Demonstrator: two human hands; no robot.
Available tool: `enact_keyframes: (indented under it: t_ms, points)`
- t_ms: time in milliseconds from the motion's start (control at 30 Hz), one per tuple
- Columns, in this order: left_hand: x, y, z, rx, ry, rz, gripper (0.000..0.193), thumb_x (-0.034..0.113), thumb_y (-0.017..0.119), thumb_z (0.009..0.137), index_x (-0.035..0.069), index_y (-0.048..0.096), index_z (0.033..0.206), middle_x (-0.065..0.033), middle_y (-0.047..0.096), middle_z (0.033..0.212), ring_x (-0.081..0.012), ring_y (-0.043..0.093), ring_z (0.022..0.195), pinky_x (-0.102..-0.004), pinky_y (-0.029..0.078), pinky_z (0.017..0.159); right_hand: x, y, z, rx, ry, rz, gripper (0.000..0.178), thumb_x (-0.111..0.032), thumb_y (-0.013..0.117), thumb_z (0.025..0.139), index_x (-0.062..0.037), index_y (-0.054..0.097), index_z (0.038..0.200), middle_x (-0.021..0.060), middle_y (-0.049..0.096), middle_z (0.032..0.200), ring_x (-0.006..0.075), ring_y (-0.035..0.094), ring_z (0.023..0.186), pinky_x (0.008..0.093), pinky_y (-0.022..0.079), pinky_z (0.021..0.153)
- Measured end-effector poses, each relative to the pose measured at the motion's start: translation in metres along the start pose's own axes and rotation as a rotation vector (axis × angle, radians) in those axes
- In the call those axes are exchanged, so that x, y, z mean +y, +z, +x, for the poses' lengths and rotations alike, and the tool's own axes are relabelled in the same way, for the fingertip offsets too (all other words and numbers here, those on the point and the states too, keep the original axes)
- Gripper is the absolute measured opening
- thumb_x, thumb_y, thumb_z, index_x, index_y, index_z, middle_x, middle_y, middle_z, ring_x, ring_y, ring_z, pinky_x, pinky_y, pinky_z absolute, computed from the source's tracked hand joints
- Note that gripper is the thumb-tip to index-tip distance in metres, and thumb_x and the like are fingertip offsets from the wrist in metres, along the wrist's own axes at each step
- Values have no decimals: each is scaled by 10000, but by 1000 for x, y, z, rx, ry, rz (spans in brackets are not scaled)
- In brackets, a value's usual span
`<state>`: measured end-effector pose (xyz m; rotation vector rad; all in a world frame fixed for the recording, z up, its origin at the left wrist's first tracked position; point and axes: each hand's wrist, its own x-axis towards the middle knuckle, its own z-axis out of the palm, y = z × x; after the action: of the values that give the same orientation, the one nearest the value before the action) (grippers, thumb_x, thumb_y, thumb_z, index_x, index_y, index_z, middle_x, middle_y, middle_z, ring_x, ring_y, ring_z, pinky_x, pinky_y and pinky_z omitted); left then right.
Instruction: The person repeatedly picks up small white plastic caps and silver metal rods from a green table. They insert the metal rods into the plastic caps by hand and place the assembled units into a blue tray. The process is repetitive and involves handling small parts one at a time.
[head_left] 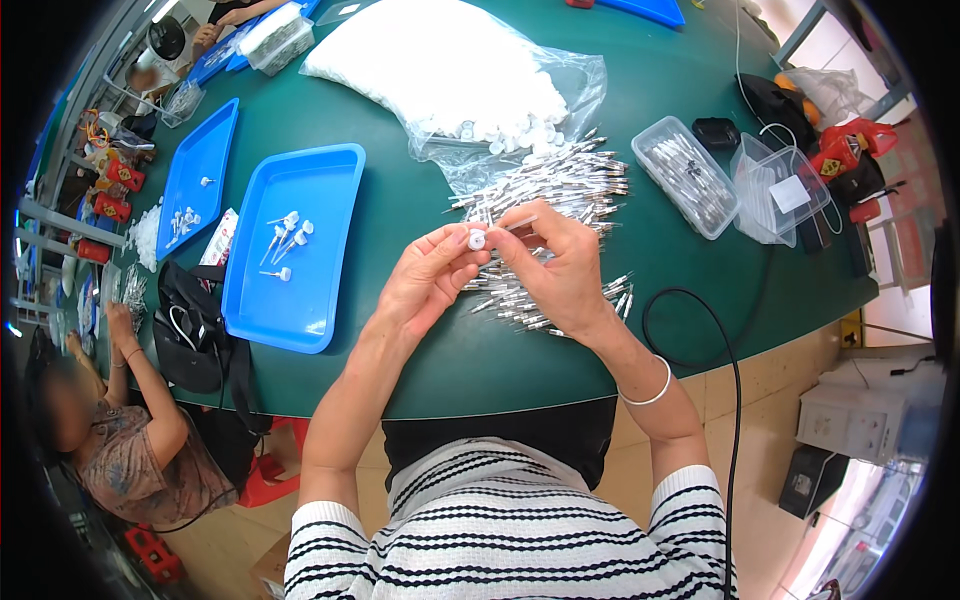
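Observation:
Between the fingertips of my left hand (430, 275) is a small round white cap (477, 239). My right hand (555, 265) pinches a thin white and metal stick-like part (522, 223), its end close beside the cap; whether the two are joined I cannot tell. Under and beyond both hands spreads a heap of slim metal and white parts (590, 185). Behind the heap lies a large clear bag of white caps (420, 60), some spilling from its mouth. To the left, a blue tray (335, 270) holds several stick parts with white caps on them.
A second blue tray (215, 130) stands farther left, near a black bag (190, 335). On the right are a clear box of slim parts (690, 180), another clear container (775, 190) and a black cable (735, 390). A co-worker (140, 440) sits at left.

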<state>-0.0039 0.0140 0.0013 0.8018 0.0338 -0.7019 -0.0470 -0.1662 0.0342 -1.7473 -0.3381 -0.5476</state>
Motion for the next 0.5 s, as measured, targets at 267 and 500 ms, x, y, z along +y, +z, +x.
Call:
enact_keyframes:
  t_ms: [267,500]
  points:
    - [0,1,-1,-1,-4,27,240,169,658,954,-19,657,1103,-69,699,963,-108,695,853,-182,589,725,2,0,1,-6,-76,-74,88,-58,705,875,-4,651,918,103,682,795,189,694,651,284,531,579]
    - [0,-1,0,1,-2,40,245,183,655,957,-18,655,1099,-68,697,964,-105,693,855,-182,588,724,2,-1,1,-8,-82,-98,99,-72,713,871,-7,648,909,99,677,779,191,690,642,292,520,561]
